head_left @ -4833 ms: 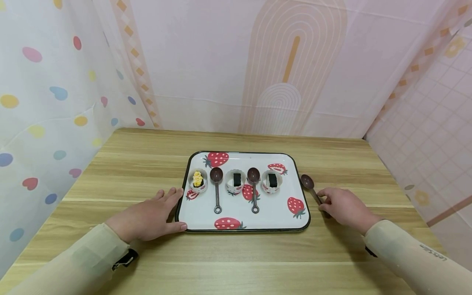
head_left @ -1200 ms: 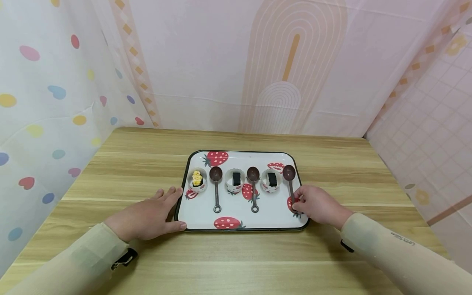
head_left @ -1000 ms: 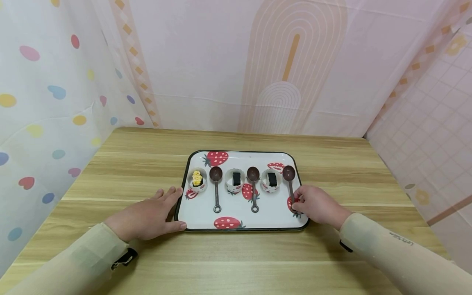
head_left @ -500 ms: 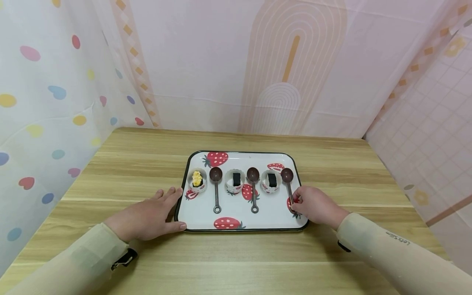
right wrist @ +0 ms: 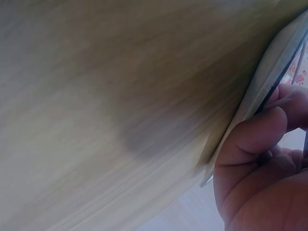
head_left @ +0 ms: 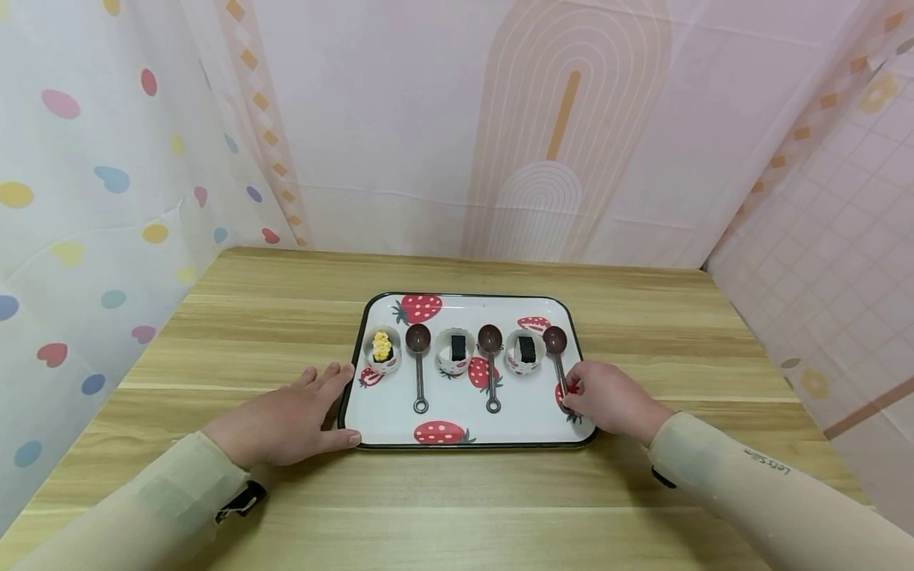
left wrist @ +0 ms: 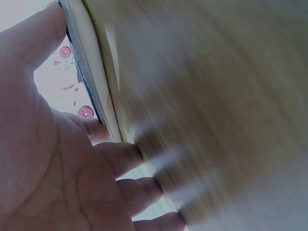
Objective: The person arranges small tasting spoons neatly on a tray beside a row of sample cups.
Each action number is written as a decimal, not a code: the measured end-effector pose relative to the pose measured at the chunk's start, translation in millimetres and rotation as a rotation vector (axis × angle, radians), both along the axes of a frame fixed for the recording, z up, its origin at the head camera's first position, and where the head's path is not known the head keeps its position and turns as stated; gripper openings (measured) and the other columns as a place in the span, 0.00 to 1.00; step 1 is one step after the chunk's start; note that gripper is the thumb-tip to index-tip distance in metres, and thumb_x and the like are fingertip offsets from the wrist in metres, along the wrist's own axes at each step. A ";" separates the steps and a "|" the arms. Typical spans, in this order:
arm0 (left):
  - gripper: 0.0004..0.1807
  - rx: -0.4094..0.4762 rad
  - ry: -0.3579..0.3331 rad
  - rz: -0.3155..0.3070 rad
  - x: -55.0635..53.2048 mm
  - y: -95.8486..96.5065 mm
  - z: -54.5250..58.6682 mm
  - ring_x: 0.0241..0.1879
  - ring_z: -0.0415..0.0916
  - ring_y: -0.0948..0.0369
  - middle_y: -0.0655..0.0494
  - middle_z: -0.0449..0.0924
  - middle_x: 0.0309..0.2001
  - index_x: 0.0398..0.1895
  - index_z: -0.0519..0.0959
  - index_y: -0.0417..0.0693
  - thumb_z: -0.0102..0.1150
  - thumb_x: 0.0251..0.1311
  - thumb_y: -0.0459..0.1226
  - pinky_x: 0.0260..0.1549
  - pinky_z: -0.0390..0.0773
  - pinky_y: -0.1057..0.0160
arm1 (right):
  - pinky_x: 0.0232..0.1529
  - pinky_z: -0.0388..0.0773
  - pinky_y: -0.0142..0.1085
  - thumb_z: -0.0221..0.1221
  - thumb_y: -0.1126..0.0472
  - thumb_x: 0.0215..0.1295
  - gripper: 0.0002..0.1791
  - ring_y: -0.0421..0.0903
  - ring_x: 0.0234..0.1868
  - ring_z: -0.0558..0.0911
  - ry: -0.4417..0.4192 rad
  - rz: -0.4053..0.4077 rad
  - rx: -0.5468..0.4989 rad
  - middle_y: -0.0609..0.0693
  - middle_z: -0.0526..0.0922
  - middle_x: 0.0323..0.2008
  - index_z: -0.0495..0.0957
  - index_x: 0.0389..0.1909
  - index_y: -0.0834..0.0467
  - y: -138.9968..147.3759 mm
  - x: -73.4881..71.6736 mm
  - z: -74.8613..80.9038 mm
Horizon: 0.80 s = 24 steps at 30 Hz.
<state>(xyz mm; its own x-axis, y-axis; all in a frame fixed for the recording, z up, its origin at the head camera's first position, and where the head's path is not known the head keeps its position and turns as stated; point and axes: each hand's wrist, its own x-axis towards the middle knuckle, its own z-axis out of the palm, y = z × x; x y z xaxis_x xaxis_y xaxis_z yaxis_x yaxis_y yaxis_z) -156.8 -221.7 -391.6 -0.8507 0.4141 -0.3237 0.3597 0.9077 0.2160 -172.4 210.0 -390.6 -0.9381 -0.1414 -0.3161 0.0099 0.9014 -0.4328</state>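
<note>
A white tray (head_left: 457,432) with a black rim and strawberry prints lies on the table. At its right side my right hand (head_left: 610,396) pinches the handle of a dark brown spoon (head_left: 554,340), its bowl toward the far side. My left hand (head_left: 286,420) rests at the tray's left edge, thumb on the rim and fingers spread; the left wrist view shows its palm (left wrist: 57,163). Two more brown spoons, a left one (head_left: 418,339) and a middle one (head_left: 490,339), lie parallel between three paper cups. In the right wrist view, curled fingers (right wrist: 262,132) hide most of the grip.
The left cup (head_left: 385,366) holds a piece topped with yellow. Black-wrapped pieces sit in the middle cup (head_left: 444,361) and the right cup (head_left: 524,367). A wooden table (head_left: 457,507) surrounds the tray, with patterned curtains (head_left: 400,159) behind and at both sides.
Earlier the right-hand spoon lay on the table right of the tray; my right hand has brought it left onto the tray. Lately its bowl has shifted slightly left and nearer. The left hand stays put.
</note>
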 end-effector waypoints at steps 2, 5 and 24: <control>0.63 0.001 0.002 -0.001 0.0 0.3 0.0 0.76 0.54 0.24 0.29 0.54 0.81 0.84 0.52 0.37 0.55 0.63 0.74 0.69 0.66 0.28 | 0.27 0.75 0.35 0.67 0.62 0.71 0.05 0.44 0.30 0.77 0.003 -0.001 0.007 0.50 0.83 0.31 0.82 0.42 0.59 -0.2 -0.3 -0.6; 0.62 0.002 0.003 -0.001 0.0 0.6 0.1 0.76 0.54 0.24 0.29 0.54 0.81 0.84 0.52 0.37 0.55 0.63 0.73 0.69 0.66 0.28 | 0.28 0.75 0.35 0.67 0.62 0.71 0.05 0.45 0.31 0.77 -0.002 -0.010 0.012 0.50 0.83 0.32 0.82 0.42 0.59 -0.7 -0.7 -1.5; 0.62 0.003 0.005 0.001 0.1 0.3 -0.5 0.77 0.53 0.24 0.30 0.53 0.81 0.84 0.52 0.36 0.55 0.63 0.73 0.69 0.67 0.28 | 0.29 0.75 0.34 0.66 0.63 0.71 0.03 0.44 0.31 0.78 0.013 -0.007 0.020 0.48 0.85 0.30 0.83 0.40 0.58 -2.4 -0.1 -2.9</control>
